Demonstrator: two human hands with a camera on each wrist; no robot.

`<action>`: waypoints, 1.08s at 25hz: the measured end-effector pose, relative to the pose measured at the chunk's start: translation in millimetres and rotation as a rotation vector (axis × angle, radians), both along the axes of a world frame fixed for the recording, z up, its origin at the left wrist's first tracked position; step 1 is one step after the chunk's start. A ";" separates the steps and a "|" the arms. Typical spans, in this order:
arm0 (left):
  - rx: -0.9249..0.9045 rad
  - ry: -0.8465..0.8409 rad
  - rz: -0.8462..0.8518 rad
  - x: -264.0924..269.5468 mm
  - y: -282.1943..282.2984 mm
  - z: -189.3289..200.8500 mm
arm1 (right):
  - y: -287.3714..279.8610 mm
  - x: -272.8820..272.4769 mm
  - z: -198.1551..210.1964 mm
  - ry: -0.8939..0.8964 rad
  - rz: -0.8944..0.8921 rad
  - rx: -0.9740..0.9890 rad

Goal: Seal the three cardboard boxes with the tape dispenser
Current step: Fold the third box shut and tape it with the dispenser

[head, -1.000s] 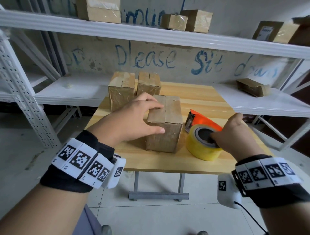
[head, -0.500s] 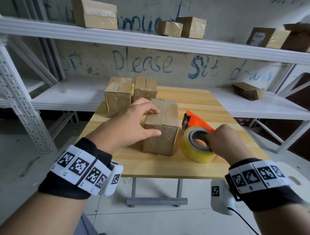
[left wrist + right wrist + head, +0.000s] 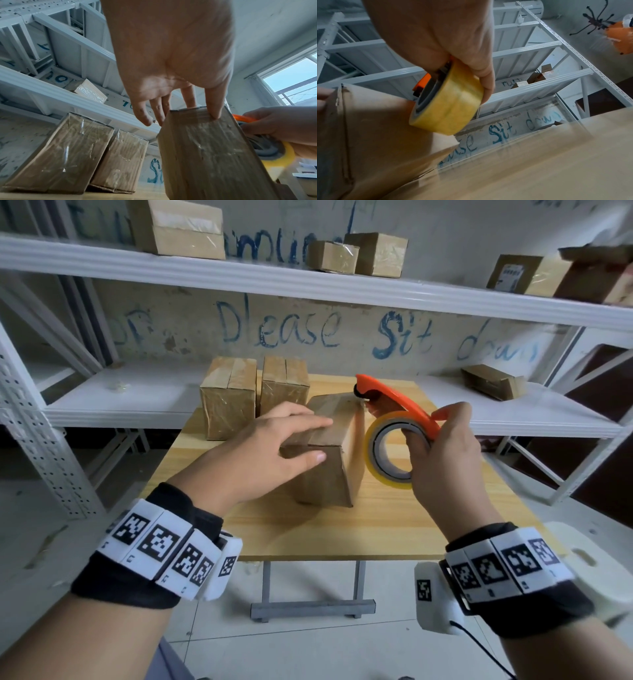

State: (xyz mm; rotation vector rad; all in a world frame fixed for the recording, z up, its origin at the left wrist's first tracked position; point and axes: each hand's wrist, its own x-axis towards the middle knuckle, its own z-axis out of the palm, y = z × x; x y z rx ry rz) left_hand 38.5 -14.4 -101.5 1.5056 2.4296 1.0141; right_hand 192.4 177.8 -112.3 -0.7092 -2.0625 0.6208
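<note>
A cardboard box (image 3: 334, 463) stands near the middle of the wooden table (image 3: 342, 529). My left hand (image 3: 274, 450) lies over its top, fingers spread across the flaps and thumb on the near side (image 3: 214, 112). My right hand (image 3: 442, 453) grips the orange tape dispenser (image 3: 399, 402) with its yellow tape roll (image 3: 452, 102), lifted off the table just right of the box, its front end at the box's far top edge. Two more boxes (image 3: 227, 398) (image 3: 284, 383) stand side by side at the table's back left.
White metal shelving (image 3: 308, 285) runs behind and around the table, with several other cardboard boxes on the upper shelf and one (image 3: 491, 381) on the lower right shelf. The wall behind carries blue writing. Grey floor lies below.
My right hand has lifted the tape dispenser off the table and brought its front end up to the box's far top edge. My left hand stays on the box.
</note>
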 end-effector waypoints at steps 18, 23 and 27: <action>-0.145 0.134 0.059 8.6 5.6 2.7 | 1.7 6.1 7.9 -0.011 0.058 -0.071; 0.062 -0.131 0.053 9.9 -0.8 7.3 | -5.4 5.9 14.3 0.052 0.148 0.097; 0.530 -0.427 0.052 4.5 -0.5 19.0 | -11.1 6.5 15.3 0.068 0.237 0.137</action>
